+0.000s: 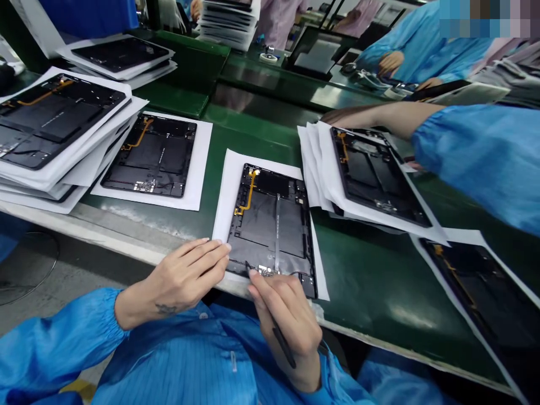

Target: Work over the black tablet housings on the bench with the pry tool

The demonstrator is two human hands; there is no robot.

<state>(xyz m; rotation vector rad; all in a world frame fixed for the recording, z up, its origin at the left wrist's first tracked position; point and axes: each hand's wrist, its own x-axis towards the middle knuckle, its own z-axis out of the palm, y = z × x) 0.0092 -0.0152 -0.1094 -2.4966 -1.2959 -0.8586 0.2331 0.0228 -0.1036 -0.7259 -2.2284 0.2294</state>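
An opened tablet (270, 225) with an orange flex cable and a small circuit board lies on a white paper sheet (223, 191) in front of me. My left hand (181, 278) rests with its fingers stretched out and close together at the tablet's lower left edge. Black tweezers (283, 347) are held in my right hand (289, 320), their dark tip touching or just above the tablet's lower edge, left of the circuit board. The fingers hide part of the tweezers and of the board.
Stacks of opened tablets with paper between stand left (54, 135) and right (375, 174). Single tablets lie nearby, left (156, 157) and far right (485, 292). Another person's blue sleeve (481, 152) reaches behind the right stack. Co-workers sit across the green bench (371, 259).
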